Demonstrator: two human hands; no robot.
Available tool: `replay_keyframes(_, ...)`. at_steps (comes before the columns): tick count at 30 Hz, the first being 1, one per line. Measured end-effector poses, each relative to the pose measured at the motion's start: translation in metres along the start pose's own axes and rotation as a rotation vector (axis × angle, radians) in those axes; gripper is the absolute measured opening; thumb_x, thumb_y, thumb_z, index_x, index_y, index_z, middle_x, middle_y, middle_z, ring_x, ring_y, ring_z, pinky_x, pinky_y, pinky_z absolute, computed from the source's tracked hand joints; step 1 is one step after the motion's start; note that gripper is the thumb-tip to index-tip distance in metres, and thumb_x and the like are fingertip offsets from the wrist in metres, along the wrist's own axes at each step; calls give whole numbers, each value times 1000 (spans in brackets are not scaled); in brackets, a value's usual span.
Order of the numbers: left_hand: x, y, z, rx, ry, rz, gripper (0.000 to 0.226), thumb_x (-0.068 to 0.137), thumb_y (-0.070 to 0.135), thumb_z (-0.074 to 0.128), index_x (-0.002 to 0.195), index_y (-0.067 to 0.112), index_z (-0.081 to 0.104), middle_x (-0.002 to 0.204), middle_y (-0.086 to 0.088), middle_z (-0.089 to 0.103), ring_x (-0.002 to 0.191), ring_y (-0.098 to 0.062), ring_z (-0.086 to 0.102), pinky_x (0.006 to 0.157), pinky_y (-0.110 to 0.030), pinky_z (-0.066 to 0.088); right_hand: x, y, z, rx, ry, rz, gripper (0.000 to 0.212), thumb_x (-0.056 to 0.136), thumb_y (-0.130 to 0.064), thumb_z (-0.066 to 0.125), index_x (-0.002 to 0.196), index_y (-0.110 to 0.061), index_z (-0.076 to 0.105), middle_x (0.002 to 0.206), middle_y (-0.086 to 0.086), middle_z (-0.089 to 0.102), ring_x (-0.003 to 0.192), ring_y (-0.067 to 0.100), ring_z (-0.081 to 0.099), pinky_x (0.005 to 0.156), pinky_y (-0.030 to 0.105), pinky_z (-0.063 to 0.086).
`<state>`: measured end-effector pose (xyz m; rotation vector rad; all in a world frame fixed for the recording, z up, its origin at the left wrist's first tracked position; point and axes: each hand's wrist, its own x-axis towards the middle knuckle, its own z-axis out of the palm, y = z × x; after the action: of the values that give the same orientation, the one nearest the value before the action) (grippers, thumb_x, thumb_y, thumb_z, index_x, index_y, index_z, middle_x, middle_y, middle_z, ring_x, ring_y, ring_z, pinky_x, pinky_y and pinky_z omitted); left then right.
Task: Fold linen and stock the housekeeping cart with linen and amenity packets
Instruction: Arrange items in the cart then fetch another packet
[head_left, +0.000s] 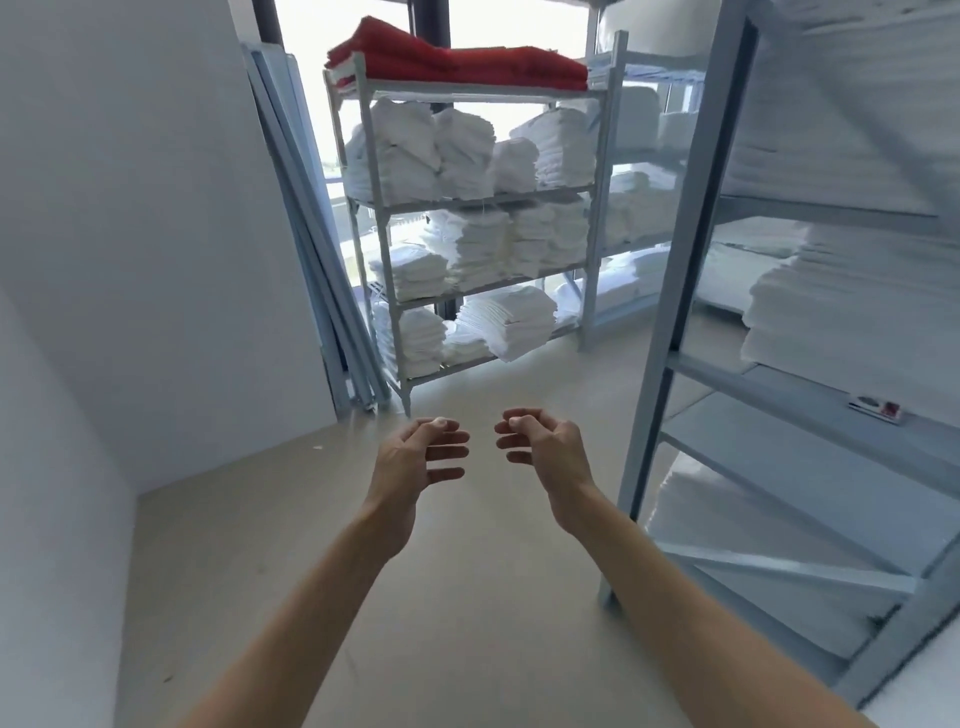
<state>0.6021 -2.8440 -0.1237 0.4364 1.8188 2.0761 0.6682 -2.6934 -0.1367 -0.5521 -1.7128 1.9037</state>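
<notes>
I am holding both arms out in front of me over the beige floor (467, 597), and neither hand is carrying anything. My left hand (415, 457) is hanging with its fingers loosely curled and spread apart, thumb on top, gripping nothing. My right hand (540, 441) is mirroring it just beside, fingers slackly bent toward the left one, a gap of bare floor showing between the two.

The linen is sitting well ahead of my hands. A grey shelf rack (597, 208) is standing against the window (493, 21), and stacks of folded white linen (467, 244) are filling its three lower shelves, some stacks leaning and one at the bottom shelf's front edge overhanging. Folded red towels (457, 62) are lying across its top shelf. A second grey rack (670, 312) is rising close at my right, with more white linen (857, 312) piled on its shelves, blurred. A small red and white item (878, 410) is lying near the front edge of one of its shelves; I cannot tell what it is. Pale blue panels (306, 234) are leaning against the white wall (130, 208) at my left.
</notes>
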Motion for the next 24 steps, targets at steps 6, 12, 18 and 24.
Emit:
replay_keyframes(6,151,11,23,20,52,24,23,101,14,48,98,2,68,100,-18,74,88,-28,70,78,-43,57,157,4,2,46,-5,-12,18,95,-9,53,99,-7,70,92,12,75,76,19,68,71,31,53)
replay_keyframes(12,276,15,58,5,47,21,24,101,14,49,99,1,68,98,-17,75,84,-25,71,72,-38,59,286,-1,-8,42,12,5,17,95,-8,52,95,-8,70,85,7,74,72,18,67,71,31,52)
replay_keyframes(18,399,-5,86,-21,-2,-12,21,100,11,49,95,2,68,99,-19,74,84,-28,70,78,-44,57,396,17,-24,13,78,19,17,95,-7,52,95,-8,70,85,7,74,73,18,66,72,31,52)
replay_keyframes(24,545,-34,127,-26,-128,-39,21,100,10,50,92,3,68,91,-15,74,81,-25,69,73,-39,57,524,34,-37,-19,197,5,17,95,-8,52,95,-8,70,85,6,74,74,18,67,72,31,53)
